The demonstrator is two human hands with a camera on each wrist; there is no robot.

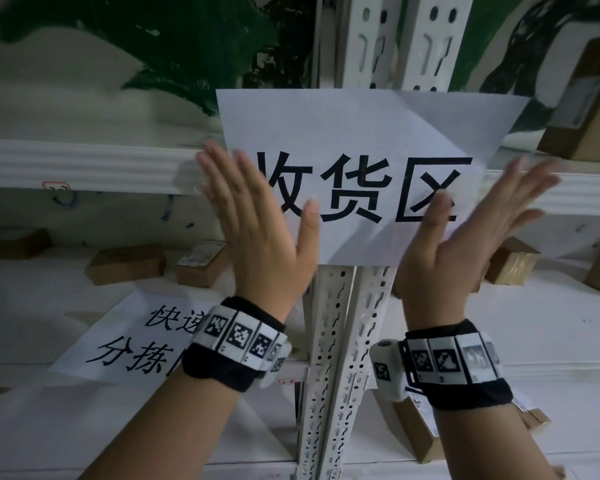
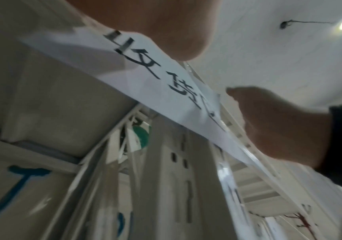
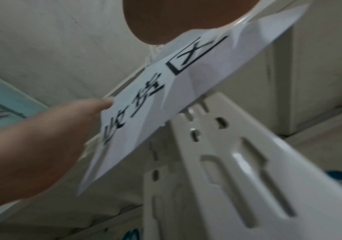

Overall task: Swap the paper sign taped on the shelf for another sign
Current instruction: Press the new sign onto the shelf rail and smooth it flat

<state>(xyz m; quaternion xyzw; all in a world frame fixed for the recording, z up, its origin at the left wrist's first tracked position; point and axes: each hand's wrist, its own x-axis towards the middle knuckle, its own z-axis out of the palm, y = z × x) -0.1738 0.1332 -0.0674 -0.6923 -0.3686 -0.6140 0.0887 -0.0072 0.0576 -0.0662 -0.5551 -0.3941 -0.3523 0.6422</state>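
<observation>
A white paper sign (image 1: 361, 133) with three large black characters lies flat against the white shelf uprights (image 1: 336, 341). My left hand (image 1: 257, 202) presses its left edge with straight fingers, thumb on the first character. My right hand (image 1: 489, 216), blurred, lies flat with spread fingers on the right edge, thumb by the last character. The left wrist view shows the sign (image 2: 166, 81) edge-on and creased, with the right hand (image 2: 279, 121) behind it. The sign (image 3: 166, 97) and the left hand (image 3: 53, 138) appear in the right wrist view. A second printed sign (image 1: 125, 341) lies on the lower shelf, partly hidden by my left wrist.
A white shelf beam (image 1: 84, 164) runs left and right behind the sign. Small cardboard boxes (image 1: 125, 265) sit on the shelf below, more (image 1: 510, 261) at the right, and a large box (image 1: 596, 98) on the upper shelf. A green-painted wall stands behind.
</observation>
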